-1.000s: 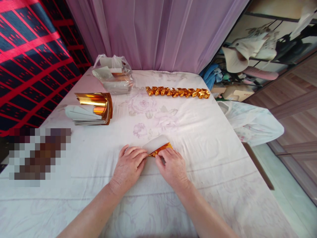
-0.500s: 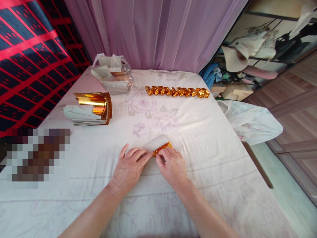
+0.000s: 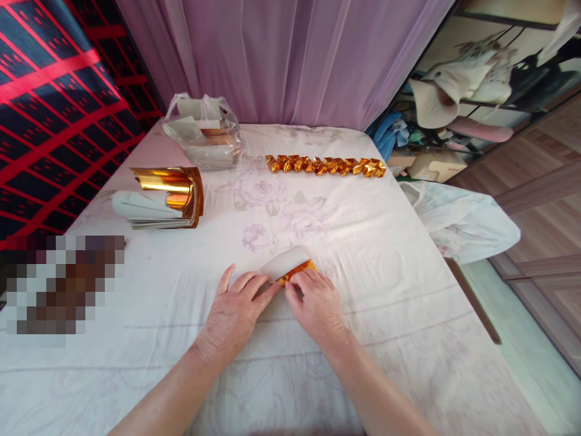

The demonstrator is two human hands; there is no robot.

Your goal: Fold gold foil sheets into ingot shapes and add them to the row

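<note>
On a bed (image 3: 372, 242) spread with a pale floral sheet, backed by a mauve curtain (image 3: 290, 60) and flanked by a red-and-navy checked cloth (image 3: 49, 91) on the left and cluttered shelves (image 3: 476, 79) on the right, a person folds a small sheet of gold foil paper (image 3: 290, 267), its white underside turned up. At the far edge lies a row of folded gold pieces (image 3: 325, 166), set end to end; beside it sits a clear plastic bag of paper (image 3: 203, 131), and nearer on the left a curled stack of gold sheets (image 3: 166, 198). A white bag (image 3: 463, 221) hangs off the bed's right side. Both hands rest on the sheet near the middle. The left hand (image 3: 236, 309) lies flat, its fingers stretched to press the paper's near edge, the grip loose and open. The right hand (image 3: 315, 303) pinches the gold fold between thumb and fingertips. The paper lies just beyond the fingertips of both hands, touching them.
</note>
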